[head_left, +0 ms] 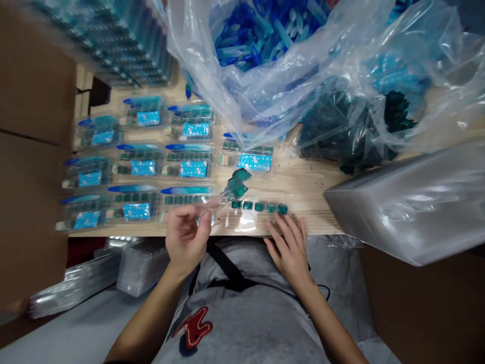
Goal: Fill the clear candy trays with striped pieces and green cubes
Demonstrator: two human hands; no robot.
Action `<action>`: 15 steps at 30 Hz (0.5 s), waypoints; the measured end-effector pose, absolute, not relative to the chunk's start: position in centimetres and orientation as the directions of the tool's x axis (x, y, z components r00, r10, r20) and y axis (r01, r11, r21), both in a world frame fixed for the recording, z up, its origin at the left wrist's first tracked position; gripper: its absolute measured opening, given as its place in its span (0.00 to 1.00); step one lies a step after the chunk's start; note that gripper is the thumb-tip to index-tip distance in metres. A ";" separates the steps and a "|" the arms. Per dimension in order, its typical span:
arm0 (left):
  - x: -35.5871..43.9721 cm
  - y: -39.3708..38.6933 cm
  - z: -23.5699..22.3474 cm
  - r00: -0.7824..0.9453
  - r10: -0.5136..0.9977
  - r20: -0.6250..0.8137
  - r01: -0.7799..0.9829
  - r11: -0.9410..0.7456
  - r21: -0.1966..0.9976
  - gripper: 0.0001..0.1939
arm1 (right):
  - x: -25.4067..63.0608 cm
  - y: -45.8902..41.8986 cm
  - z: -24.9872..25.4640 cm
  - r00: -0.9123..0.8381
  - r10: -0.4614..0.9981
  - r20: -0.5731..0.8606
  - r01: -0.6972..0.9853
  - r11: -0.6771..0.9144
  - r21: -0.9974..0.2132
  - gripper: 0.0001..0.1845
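A grey shirt [265,323] is facing the worktop's [303,184] front edge, where a penless tray [245,222] is holding five green pieces [259,207], left hand [185,235] pinching clear plastic [212,203], right hand [290,250] resting loose; filled packs [136,208] are lying leftward.

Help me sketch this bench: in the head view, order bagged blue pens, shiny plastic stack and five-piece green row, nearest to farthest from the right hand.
1. Five-piece green row: just ahead of the right hand.
2. Shiny plastic stack: to the hand's right.
3. Bagged blue pens: farthest, well ahead.
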State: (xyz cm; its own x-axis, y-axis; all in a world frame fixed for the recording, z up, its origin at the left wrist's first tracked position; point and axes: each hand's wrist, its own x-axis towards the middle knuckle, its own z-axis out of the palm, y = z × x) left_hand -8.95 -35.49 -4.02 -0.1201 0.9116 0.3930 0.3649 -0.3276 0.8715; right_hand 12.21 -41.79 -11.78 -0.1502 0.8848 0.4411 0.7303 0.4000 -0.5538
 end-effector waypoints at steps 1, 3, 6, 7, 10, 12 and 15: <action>-9.1 -35.3 -4.0 -0.170 0.917 0.362 0.360 -0.284 0.889 0.07 | 12.2 -41.7 -11.4 -0.125 0.881 0.456 0.717 0.398 -0.572 0.15; -9.4 -35.1 -3.9 -0.234 0.925 0.299 0.336 -0.212 0.918 0.09 | 12.2 -41.3 -10.3 -0.060 0.872 0.485 0.678 0.392 -0.621 0.13; -9.3 -35.1 -3.9 -0.232 0.929 0.288 0.314 -0.208 0.926 0.10 | 11.4 -39.7 -7.9 0.039 0.867 0.496 0.592 0.380 -0.711 0.12; -9.2 -35.2 -3.8 -0.220 0.927 0.305 0.316 -0.228 0.921 0.09 | 10.9 -38.9 -7.1 0.064 0.866 0.496 0.561 0.379 -0.736 0.11; -8.5 -35.7 -3.3 -0.129 0.914 0.386 0.328 -0.328 0.886 0.06 | 9.0 -36.5 -5.2 0.106 0.848 0.519 0.483 0.413 -0.772 0.11; -8.1 -36.1 -2.8 -0.033 0.909 0.416 0.314 -0.386 0.868 0.06 | 7.8 -35.2 -4.4 0.130 0.838 0.530 0.409 0.441 -0.799 0.11; -7.8 -36.6 -2.2 0.036 0.916 0.401 0.284 -0.394 0.874 0.08 | 6.8 -34.4 -3.8 0.171 0.841 0.513 0.305 0.450 -0.840 0.10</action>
